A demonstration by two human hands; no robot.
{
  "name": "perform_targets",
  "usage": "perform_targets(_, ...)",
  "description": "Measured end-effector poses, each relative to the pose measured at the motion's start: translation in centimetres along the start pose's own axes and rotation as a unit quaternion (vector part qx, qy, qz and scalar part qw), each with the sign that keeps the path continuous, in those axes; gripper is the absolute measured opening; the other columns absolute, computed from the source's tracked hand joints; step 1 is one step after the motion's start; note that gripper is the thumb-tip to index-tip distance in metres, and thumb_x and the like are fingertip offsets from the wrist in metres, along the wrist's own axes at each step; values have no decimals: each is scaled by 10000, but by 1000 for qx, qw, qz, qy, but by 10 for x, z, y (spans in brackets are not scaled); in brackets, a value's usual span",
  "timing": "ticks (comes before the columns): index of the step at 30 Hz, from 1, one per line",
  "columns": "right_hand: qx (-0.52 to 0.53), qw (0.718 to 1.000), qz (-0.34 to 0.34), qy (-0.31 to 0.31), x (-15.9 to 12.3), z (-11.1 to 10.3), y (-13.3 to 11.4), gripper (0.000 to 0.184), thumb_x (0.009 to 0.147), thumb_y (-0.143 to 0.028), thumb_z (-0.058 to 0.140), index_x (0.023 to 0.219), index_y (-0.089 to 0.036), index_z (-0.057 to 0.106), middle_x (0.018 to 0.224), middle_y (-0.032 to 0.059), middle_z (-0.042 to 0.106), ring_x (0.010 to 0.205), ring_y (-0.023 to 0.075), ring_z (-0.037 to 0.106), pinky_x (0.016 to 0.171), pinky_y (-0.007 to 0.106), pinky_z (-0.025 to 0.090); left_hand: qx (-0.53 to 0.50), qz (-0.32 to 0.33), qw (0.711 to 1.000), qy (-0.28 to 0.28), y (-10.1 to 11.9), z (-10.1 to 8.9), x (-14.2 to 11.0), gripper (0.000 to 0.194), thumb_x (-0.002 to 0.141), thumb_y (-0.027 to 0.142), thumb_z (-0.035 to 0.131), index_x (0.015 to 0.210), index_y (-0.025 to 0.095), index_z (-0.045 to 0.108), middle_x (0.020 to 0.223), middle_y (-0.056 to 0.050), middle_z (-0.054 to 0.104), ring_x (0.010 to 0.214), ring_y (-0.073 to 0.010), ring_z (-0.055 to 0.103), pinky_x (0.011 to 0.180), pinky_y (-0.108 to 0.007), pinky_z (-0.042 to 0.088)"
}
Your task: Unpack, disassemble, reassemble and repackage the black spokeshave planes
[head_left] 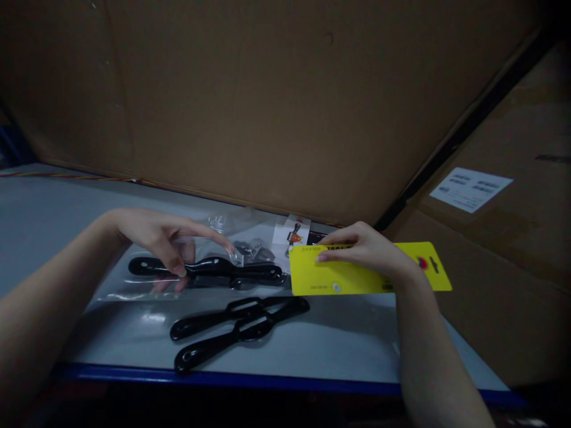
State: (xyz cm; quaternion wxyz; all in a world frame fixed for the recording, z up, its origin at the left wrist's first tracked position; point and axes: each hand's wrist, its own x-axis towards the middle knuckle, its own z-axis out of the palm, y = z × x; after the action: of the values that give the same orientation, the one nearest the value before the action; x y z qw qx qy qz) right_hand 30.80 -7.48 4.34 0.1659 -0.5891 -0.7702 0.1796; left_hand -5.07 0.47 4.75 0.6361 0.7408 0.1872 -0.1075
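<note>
My left hand (pixel 156 238) is closed around a black spokeshave (pixel 216 266), thumb on top and some fingers beneath it, while the index finger reaches out to the right. Clear plastic bagging (pixel 120 288) surrounds this spokeshave; whether the tool lies fully inside it, I cannot tell. A yellow backing card (pixel 307 279) is pinched in my right hand (pixel 366 252), held lengthwise just right of the spokeshave's end. Closer to me, two more black spokeshaves (pixel 200 324) (pixel 209 351) lie side by side on the grey shelf (pixel 339 351).
A white leaflet (pixel 281 238) with a spokeshave picture lies behind the card. The large cardboard box (pixel 267 107) walls off the back, and another box (pixel 504 249) with a white label (pixel 471 189) stands at the right. The shelf's blue front edge (pixel 232 380) runs along the near side.
</note>
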Motion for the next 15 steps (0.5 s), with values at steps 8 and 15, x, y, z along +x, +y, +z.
perform_targets(8, 38, 998, -32, 34, -7, -2, 0, 339, 699, -505, 665, 834, -207, 752, 790, 44, 722, 685, 198, 650, 506, 249, 429, -52, 17, 997, -51, -2, -2, 4, 731, 819, 97, 559, 1442, 188, 188, 812, -37, 732, 635, -163, 679, 557, -223, 492)
perform_targets(15, -13, 986, -134, 99, 4, 27, -28, 432, 727, -497, 660, 1070, -235, 659, 736, 4, 656, 638, 139, 573, 575, 244, 394, -48, 67, 995, -59, -14, 2, 29, 748, 811, 160, 605, 1442, 259, 216, 834, -45, 734, 642, -179, 685, 554, -235, 505)
